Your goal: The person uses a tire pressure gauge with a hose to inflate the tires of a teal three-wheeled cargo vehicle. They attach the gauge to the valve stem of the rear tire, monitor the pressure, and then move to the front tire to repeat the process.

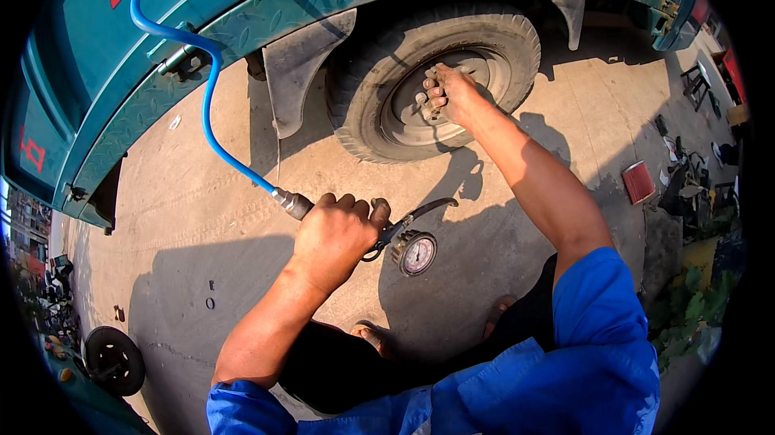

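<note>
My left hand (339,232) is closed around the grip of a tyre inflator gun, whose round dial gauge (418,254) faces up beside my thumb. A short black rubber hose (433,207) curves from its front end. At the back, a metal coupling (292,202) joins it to a blue air hose (209,105). My right hand (455,95) reaches to the hub of a dusty wheel, its fingers curled by the lug nuts. Whether it pinches something small there is hidden. The tyre (511,50) stands on the concrete under a green vehicle body (254,17).
A dark mud flap (306,72) hangs left of the tyre, a smaller one (568,14) right. A loose wheel (114,361) lies at the lower left. On the right are a red panel-like object (639,182), scattered parts (687,178), a stool (696,84) and leafy plants (696,302).
</note>
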`<state>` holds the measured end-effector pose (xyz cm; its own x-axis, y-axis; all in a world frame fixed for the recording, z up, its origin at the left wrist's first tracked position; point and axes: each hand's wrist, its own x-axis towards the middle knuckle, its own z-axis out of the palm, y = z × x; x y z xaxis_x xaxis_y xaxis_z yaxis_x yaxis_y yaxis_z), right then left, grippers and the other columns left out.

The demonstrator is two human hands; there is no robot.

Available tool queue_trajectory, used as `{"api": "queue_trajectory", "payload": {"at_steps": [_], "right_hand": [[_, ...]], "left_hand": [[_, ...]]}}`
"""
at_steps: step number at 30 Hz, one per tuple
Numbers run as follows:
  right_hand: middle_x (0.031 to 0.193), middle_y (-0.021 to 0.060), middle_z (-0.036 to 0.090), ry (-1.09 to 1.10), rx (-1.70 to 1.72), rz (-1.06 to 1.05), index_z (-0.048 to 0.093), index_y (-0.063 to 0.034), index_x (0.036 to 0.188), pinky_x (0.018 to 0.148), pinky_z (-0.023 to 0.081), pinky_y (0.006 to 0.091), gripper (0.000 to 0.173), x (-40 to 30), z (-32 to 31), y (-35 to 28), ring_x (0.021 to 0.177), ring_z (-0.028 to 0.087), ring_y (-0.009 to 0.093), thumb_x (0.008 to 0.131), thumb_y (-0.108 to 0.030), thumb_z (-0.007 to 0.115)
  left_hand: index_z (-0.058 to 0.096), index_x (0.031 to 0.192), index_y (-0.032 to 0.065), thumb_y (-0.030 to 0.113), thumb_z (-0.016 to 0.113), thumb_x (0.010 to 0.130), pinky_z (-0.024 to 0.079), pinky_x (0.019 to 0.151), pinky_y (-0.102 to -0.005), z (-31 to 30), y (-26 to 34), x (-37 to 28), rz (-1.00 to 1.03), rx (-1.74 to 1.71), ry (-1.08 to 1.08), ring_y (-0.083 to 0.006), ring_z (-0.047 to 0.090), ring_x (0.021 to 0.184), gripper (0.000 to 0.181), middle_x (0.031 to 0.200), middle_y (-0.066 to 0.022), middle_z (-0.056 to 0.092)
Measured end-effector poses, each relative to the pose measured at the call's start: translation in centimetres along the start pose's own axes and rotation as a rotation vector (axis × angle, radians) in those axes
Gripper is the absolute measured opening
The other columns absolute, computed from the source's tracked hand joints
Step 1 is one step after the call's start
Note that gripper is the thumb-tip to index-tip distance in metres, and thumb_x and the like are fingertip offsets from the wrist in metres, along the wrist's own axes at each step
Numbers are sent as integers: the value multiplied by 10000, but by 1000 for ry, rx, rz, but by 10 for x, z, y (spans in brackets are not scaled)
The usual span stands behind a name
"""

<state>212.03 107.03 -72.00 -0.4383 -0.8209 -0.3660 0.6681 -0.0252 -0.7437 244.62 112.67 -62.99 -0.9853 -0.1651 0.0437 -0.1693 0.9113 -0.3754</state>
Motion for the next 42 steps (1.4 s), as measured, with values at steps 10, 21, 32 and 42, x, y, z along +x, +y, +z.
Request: {"api": "queue_trajectory", "payload": {"at_steps": [10, 21, 32, 42], "right_hand": [[766, 33, 533, 18, -36, -13, 533, -60, 921, 422, 300, 204, 225, -4, 1, 0, 570, 428, 78, 1020, -260, 508], [784, 49, 547, -184, 86, 82, 528, -84, 914, 415, 293, 189, 255, 9, -10, 1, 552, 425, 73, 1054, -286, 460], [757, 40, 555, 129, -124, 251, 579, -87, 1006, 404, 275, 226, 239, -25, -22, 8, 517, 432, 87, 1030, -311, 501], [984, 143, 646, -464, -830, -84, 569, 19, 1205, 726, 501, 319, 458, -218, 179, -136, 866, 619, 175, 964, -366, 620]], "left_hand": [[638, 1076, 115, 171, 639, 771, 468, 622, -311, 2, 0, 3, -1, 8, -17, -152, 626, 730, 310, 732, 17, 587], [634, 1094, 114, 164, 628, 771, 452, 610, -309, 3, -5, 6, 10, -50, 14, -151, 604, 724, 326, 721, 18, 553], [638, 1073, 64, 167, 610, 798, 411, 624, -265, -18, 17, 1, 113, -225, -33, -140, 611, 742, 294, 750, 5, 610], [612, 873, 53, 187, 608, 815, 435, 626, -297, -17, 54, -49, 285, -371, 70, -180, 636, 697, 146, 709, -22, 621]]}}
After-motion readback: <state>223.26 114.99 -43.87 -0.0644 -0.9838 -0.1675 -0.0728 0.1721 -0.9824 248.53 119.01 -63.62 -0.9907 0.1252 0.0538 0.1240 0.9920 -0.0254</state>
